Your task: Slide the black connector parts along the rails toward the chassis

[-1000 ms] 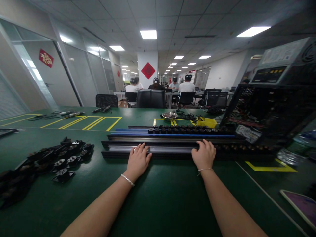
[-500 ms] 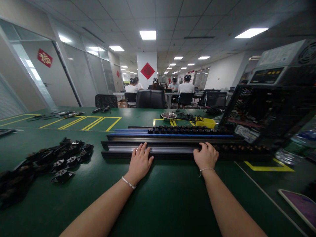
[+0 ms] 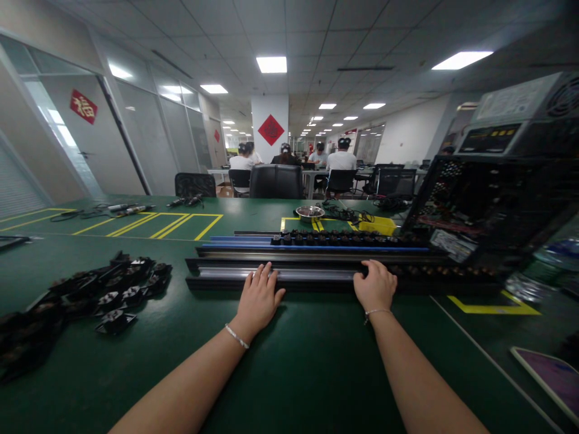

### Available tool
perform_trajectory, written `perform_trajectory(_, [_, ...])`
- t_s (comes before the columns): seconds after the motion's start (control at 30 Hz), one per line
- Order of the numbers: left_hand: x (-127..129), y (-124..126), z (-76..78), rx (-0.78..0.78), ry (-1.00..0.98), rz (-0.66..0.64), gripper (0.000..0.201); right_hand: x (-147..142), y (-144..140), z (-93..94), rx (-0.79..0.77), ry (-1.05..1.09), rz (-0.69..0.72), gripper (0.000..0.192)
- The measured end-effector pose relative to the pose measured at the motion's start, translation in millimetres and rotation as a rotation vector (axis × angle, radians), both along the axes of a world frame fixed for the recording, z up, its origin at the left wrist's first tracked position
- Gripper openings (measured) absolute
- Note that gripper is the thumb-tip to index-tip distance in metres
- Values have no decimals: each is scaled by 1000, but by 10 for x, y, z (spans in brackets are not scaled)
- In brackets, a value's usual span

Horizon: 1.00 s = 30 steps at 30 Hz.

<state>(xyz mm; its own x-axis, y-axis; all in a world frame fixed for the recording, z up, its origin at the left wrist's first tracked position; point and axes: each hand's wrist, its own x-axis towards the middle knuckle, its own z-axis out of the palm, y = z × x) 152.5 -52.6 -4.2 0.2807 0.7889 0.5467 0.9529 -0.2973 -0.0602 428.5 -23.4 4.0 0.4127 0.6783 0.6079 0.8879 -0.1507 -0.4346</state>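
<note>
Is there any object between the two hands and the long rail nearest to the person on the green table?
Nothing visible is between them. The left hand lies flat on the nearest rail, and the right hand curls its fingers over the same rail.

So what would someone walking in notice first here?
Two bare hands, the left hand flat and the right hand curled, rest on a long dark metal rail mid-table. A heap of small black plastic parts lies left; an open black computer case stands right.
</note>
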Motion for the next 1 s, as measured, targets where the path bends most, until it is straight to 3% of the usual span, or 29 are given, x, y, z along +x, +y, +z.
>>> perform_trajectory(0.4, [-26,18,23,-31,1,-31,45,-20,-18,28,-91,31,-76,47])
perform_trajectory(1.0, [-32,25,12,-22,13,-40,44,-29,-15,27,-99,51,-71,44])
